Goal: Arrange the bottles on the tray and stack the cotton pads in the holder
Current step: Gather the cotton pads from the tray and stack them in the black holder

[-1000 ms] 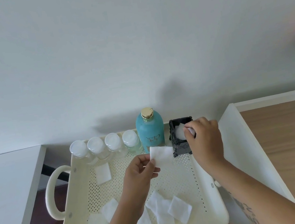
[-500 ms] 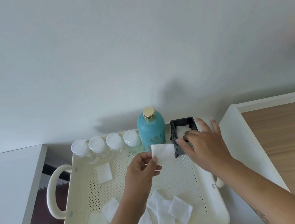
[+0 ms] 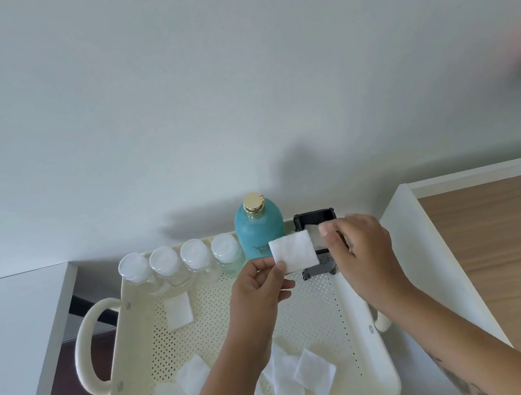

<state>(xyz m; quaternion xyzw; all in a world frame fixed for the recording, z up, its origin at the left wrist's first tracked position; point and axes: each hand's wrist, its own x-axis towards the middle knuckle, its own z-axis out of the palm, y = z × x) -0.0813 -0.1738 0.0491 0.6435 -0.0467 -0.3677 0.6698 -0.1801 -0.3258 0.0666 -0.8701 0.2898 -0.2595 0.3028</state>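
L hand [image 3: 261, 292] pinches a cotton pad [image 3: 294, 255] in front of the holder [image 3: 314, 218], R hand [image 3: 364, 259] w/ bent fingers at its edge (grip unclear), so a fumbled handover could drop pad or tip holder.

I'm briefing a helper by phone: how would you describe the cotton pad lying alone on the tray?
Find the cream perforated tray. Four small clear bottles stand at the left of its far edge; the cotton pad lies flat just in front of them. Unlike the loose pads near the front edge, it touches no other pad.
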